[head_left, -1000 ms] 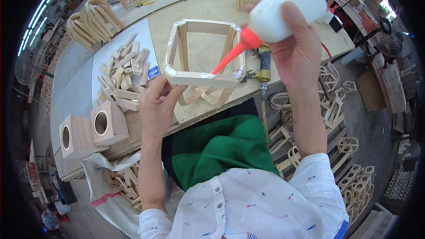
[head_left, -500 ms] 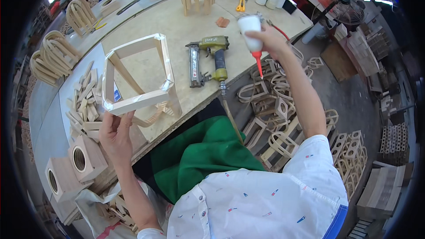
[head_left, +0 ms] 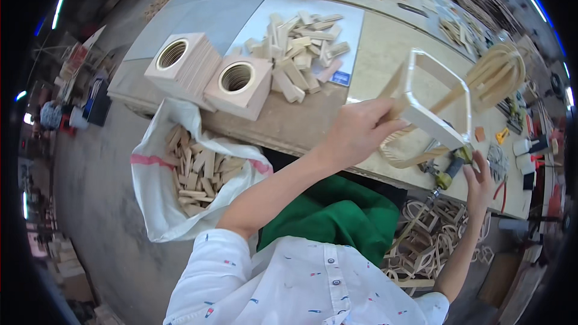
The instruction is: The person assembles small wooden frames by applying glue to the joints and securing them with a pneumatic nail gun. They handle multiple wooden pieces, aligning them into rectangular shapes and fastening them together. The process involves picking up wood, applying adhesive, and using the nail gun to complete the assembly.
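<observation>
My left hand [head_left: 360, 131] is closed on the side of a pale wooden frame [head_left: 432, 125], thumb and fingers pinching near its rim. The frame has an angular top ring with white glue at the corner joints, and a curved lower part near the table. Fingers apart, my right hand [head_left: 477, 185] is beside the frame's right lower corner and shows nothing in its grip. An olive-green nail gun [head_left: 447, 179] lies close to that hand, partly hidden behind the frame. White squeeze bottles [head_left: 525, 164] stand at the table's right edge.
Wood offcuts [head_left: 295, 66] are heaped on the table beside two stacks of square blocks with round holes [head_left: 241, 91]. A white sack [head_left: 153, 198] of wood pieces is below the table edge. Bent wood loops [head_left: 497, 75] and a yellow cutter [head_left: 501, 136] are farther right.
My view has swung left. The white glue bottle with the red nozzle has left my right hand, which is now down beside the frame. My left hand still holds the frame.
</observation>
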Tool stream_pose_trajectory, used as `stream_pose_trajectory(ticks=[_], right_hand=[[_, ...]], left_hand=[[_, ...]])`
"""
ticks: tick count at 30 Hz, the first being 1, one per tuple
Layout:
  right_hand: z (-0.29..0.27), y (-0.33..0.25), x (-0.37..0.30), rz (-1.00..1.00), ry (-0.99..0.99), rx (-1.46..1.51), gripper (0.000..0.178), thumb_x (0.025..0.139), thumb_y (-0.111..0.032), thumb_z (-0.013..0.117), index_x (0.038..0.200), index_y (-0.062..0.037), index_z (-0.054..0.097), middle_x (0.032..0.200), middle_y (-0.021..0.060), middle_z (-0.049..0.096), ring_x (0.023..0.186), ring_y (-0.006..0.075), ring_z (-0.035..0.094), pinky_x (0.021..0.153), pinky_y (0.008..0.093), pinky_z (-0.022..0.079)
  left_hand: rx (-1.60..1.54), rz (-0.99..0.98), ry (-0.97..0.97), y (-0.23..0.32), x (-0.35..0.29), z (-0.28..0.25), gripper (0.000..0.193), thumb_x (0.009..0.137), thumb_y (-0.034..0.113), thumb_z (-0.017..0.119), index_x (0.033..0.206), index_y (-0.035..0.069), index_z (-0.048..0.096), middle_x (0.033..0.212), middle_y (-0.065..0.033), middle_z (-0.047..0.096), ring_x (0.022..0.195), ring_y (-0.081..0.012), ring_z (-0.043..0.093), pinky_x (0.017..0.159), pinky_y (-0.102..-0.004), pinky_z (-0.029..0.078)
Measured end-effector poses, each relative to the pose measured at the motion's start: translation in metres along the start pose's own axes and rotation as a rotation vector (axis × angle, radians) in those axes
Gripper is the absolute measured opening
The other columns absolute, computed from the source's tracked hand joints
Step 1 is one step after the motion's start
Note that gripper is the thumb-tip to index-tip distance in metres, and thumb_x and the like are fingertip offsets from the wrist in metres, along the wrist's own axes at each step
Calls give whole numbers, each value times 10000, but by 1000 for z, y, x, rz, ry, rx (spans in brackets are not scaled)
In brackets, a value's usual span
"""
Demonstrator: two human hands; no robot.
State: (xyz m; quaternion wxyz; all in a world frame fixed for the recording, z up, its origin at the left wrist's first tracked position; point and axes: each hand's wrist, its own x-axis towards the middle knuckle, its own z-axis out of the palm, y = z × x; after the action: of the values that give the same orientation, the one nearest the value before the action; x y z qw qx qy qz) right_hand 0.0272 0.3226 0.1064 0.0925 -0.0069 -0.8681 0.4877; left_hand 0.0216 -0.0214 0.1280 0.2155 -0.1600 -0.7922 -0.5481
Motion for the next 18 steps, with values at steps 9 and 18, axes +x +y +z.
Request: stream_pose_trajectory(ticks=[9, 18], right_hand=[[87, -69, -27, -200, -130, 356, 239, 962, -83, 555, 1177, 21, 565, 1031, 78, 678, 897, 104, 614, 715, 228, 480], [91, -74, -21, -232, -123, 313, 184, 966, -102, 555, 1103, 17, 587, 963, 71, 691, 838, 81, 612, 684, 220, 462]], left_hand=[[204, 29, -117, 0, -5, -28, 311, 782, 223, 746, 1005, 31, 648, 932, -169, 643, 808, -317, 619, 717, -379, 494], [1073, -345, -10, -87, -8, -171, 361, 802, 265, 679, 1084, 40, 666, 1064, -187, 643, 935, -344, 625, 819, -422, 484]])
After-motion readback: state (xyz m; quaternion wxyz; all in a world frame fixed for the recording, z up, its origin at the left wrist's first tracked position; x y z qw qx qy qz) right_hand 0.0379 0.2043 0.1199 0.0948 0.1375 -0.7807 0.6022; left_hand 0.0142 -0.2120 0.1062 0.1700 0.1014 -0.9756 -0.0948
